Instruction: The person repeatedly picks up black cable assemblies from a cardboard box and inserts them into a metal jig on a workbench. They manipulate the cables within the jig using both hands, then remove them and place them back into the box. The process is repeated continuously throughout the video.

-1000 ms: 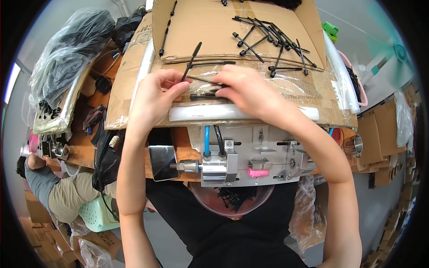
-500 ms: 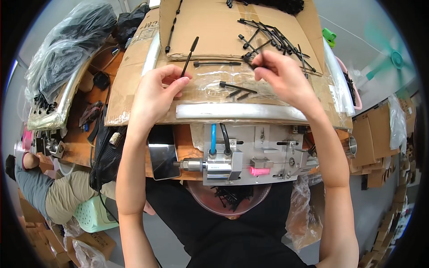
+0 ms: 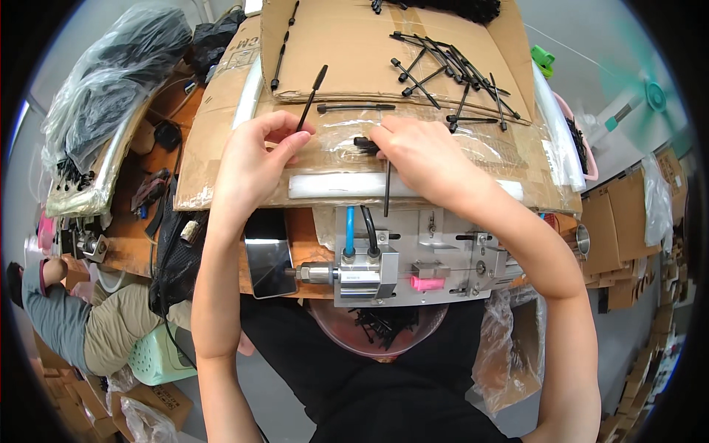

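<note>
Wooden worktop (image 3: 301,240) under a cardboard sheet (image 3: 199,162); clock is about view centre. Open cardboard box (image 3: 332,59) at 12. Metal fixture (image 3: 461,255) at 4, clear bowl (image 3: 341,336) of black pieces at 6. Left hand (image 3: 258,159) at 10: thumb and finger pinched on a black wand (image 3: 314,92), thicker end up toward 1. Right hand (image 3: 425,159) at 1–2: grip looks closed on a thin black stick (image 3: 387,192) pointing to 6; fingertips partly hidden. Loose black rod (image 3: 357,108) lies flat at 12, near the box edge. Thick black ends (image 3: 364,145) show just at the right hand's 9. Step in hand, my read: handling small pieces, one per hand. Next move calls for a light, steady pinch.
</note>
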The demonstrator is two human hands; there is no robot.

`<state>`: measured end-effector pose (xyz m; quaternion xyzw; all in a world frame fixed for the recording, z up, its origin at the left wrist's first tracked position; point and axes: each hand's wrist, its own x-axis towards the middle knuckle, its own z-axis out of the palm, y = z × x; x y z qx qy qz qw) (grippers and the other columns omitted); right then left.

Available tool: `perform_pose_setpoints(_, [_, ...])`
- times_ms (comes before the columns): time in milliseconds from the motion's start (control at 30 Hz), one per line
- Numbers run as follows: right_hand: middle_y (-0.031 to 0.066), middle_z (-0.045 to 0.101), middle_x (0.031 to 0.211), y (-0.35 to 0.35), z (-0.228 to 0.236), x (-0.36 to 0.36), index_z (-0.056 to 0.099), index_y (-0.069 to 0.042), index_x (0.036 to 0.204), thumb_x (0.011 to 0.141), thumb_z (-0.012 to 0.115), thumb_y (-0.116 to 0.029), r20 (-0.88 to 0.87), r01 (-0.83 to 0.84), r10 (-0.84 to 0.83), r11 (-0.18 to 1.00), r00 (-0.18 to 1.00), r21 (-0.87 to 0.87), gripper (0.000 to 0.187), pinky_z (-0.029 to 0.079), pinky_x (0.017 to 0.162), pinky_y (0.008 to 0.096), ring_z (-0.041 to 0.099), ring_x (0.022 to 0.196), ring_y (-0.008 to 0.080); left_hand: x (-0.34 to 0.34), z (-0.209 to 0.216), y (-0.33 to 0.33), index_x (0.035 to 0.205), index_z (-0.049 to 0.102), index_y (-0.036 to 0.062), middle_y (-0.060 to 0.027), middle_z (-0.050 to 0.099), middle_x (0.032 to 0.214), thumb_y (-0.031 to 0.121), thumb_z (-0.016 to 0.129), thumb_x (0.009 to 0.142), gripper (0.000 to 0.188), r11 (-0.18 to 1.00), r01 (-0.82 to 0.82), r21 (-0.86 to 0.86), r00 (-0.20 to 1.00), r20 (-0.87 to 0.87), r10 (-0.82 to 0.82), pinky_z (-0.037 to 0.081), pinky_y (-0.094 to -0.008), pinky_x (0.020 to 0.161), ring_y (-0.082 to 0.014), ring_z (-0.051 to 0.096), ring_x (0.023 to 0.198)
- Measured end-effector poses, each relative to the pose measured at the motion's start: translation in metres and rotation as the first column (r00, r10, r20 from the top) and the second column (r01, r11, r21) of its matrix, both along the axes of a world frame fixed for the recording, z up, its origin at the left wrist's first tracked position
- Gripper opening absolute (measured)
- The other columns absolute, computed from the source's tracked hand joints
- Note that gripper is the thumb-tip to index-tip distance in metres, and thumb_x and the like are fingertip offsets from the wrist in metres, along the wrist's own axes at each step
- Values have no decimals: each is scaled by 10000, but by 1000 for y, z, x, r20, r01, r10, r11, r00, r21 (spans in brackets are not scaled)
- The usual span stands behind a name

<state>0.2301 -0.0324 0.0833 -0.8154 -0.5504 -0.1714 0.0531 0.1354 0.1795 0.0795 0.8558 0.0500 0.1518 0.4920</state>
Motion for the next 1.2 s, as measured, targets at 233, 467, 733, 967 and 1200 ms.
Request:
perform_pose_setpoints(233, [151,652,902,3,-1,7,593,14,952,804,593,-56,10,149,-148,987,989,-54,164,542,728,421,661,881,334,-2,1,-7,987,694,-20,-13,648,792,65,635,902,134,993,19,114,1000,10,-20,490,-225,651,-66,580,721])
perform_pose_setpoints(467, [110,612,761,-30,13,27,515,31,1021,953,534,-106,-471,283,-154,934,868,218,154,490,703,396,610,750,273,1,-5,-18,988,686,-14,-54,657,886,44,639,886,126,976,101,194,982,137,-129,514,-279,703,-130,613,798])
perform_pose_setpoints(733, [1,577,873,-96,14,14,559,-51,1084,993,560,-210,-906,384,418,827,67,410,183,404,736,219,495,787,74,22,-4,-53,959,672,25,-110,602,893,17,674,797,162,822,169,544,869,312,-385,497,-371,766,-298,597,885])
perform_pose_setpoints(967, [82,663,1095,-102,6,12,574,-55,1089,1012,531,-249,-741,350,578,810,-342,470,214,430,697,231,521,776,84,48,19,-100,1019,731,89,-56,585,864,-30,663,645,398,739,-65,671,669,578,-466,515,-315,679,-217,586,811])
perform_pose_setpoints(1200, [36,610,913,-171,12,38,566,-33,1054,976,590,-221,-609,579,788,540,-92,611,205,469,827,288,550,811,135,69,29,-116,1110,722,112,-72,638,888,-83,663,773,394,837,-168,521,711,652,-263,528,-276,643,-169,626,788])
